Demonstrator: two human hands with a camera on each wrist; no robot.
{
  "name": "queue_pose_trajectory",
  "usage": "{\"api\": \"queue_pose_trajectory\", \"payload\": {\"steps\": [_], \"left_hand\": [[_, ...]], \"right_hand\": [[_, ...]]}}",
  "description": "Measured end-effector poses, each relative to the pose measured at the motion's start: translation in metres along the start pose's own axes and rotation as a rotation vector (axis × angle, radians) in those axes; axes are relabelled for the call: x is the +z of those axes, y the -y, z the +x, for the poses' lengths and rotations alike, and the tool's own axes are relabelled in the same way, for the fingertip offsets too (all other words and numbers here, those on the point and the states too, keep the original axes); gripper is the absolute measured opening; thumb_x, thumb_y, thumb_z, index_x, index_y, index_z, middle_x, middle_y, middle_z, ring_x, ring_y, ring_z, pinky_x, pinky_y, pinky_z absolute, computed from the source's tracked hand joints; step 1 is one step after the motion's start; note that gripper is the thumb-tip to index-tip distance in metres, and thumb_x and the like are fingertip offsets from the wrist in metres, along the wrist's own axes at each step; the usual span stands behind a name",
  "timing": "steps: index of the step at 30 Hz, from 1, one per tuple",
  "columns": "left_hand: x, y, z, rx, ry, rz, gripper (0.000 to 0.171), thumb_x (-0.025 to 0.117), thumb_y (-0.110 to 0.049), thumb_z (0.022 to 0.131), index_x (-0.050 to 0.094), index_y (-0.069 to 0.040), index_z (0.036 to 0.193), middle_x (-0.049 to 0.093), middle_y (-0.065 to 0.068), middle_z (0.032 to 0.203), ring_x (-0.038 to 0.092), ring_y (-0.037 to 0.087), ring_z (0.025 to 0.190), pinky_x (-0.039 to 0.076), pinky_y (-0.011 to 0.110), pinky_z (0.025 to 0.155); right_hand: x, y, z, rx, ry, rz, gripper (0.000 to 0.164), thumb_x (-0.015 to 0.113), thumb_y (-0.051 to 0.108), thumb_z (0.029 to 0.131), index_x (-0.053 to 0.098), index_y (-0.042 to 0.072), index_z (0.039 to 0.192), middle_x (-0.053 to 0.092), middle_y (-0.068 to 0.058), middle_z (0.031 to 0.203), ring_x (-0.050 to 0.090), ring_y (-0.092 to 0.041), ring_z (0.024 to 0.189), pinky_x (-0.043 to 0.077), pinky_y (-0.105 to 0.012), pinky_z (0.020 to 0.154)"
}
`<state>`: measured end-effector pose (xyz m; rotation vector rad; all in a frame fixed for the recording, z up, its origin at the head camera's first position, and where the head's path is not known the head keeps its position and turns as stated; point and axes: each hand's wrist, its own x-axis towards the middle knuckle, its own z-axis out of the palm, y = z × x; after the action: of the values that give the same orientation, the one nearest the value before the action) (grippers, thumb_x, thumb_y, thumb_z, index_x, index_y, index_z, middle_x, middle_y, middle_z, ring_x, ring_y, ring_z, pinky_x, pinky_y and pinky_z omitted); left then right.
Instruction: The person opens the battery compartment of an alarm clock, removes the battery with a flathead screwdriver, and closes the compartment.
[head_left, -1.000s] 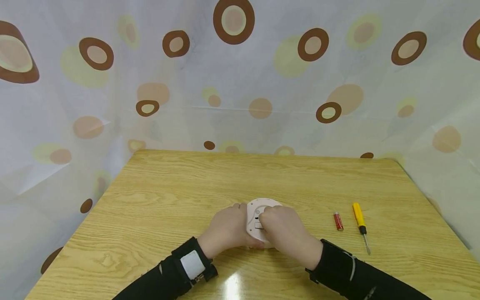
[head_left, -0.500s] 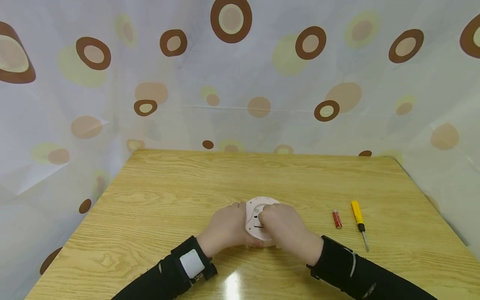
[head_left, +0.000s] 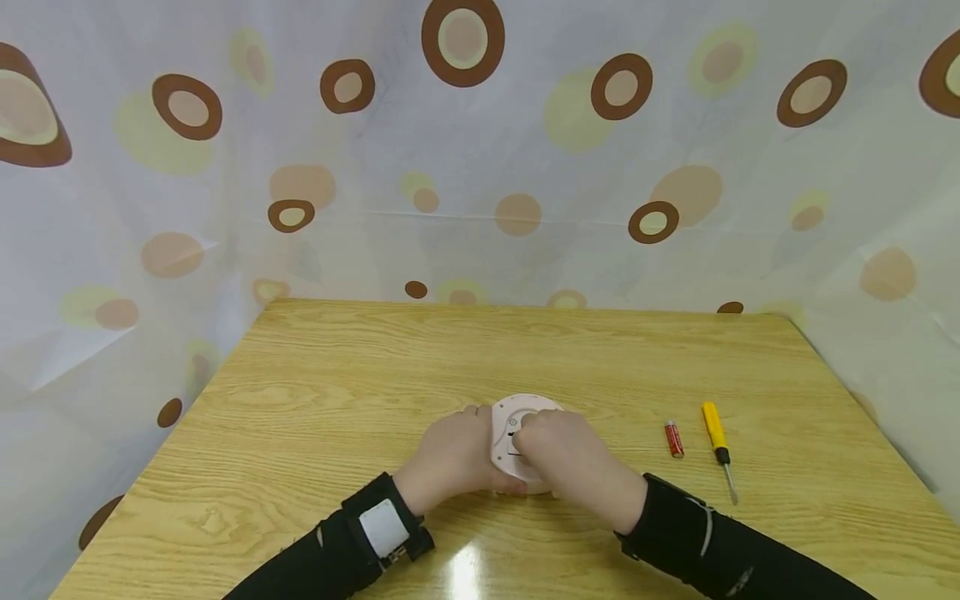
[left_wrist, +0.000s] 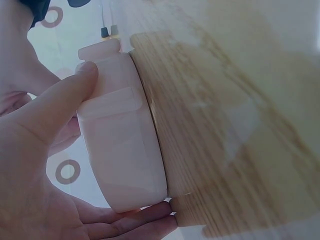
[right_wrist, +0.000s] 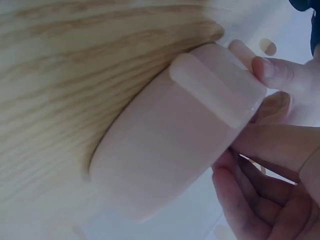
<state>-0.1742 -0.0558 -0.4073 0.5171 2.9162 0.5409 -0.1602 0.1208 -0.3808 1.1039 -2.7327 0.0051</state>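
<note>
A pale pink, round plastic device [head_left: 504, 443], which looks like an alarm clock, lies back side up on the wooden table. Small holes and a dark slot show on its back. My left hand [head_left: 459, 454] grips its left side, the thumb [left_wrist: 86, 80] against the rim and fingers on the other side. My right hand [head_left: 566, 454] bends over the back. In the right wrist view its thumb and curled fingers [right_wrist: 235, 197] pinch at the back surface. Whatever lies between those fingertips is hidden. A thick raised bar [right_wrist: 205, 90] crosses the clock's side wall.
To the right of the hands lies a red battery [head_left: 674, 439]. Beside it is a yellow-handled screwdriver [head_left: 716, 433], its metal tip towards me. A patterned curtain [head_left: 480, 167] hangs behind and beside the table [head_left: 337, 367].
A pale rectangle on the clock's back, seen a second ago, now shows as a thin dark slot. The right hand has shifted very slightly left; the left keeps its grip.
</note>
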Motion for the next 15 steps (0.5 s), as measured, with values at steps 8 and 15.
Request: {"api": "queue_pose_trajectory", "payload": {"steps": [8, 15], "left_hand": [[-0.0008, -0.0012, -0.0004, 0.006, -0.005, 0.028, 0.1, 0.094, -0.069, 0.063, 0.064, -0.001, 0.13, 0.072, 0.01, 0.11, 0.069, 0.023, 0.096, 0.058, 0.036, 0.077], [-0.001, -0.0015, -0.0008, 0.0, -0.007, 0.029, 0.098, 0.095, -0.068, 0.063, 0.064, -0.002, 0.128, 0.07, 0.009, 0.104, 0.067, 0.02, 0.09, 0.056, 0.034, 0.072]], "right_hand": [[0.0062, -0.0008, -0.0049, -0.024, -0.072, -0.014, 0.021, 0.084, 0.013, 0.087, 0.072, 0.014, 0.071, 0.058, 0.004, 0.068, 0.044, -0.007, 0.058, 0.045, -0.024, 0.054], [0.0066, -0.0011, -0.0041, -0.063, -0.087, -0.03, 0.023, 0.085, 0.01, 0.086, 0.071, 0.014, 0.069, 0.053, 0.006, 0.068, 0.036, -0.005, 0.062, 0.04, -0.021, 0.056]]}}
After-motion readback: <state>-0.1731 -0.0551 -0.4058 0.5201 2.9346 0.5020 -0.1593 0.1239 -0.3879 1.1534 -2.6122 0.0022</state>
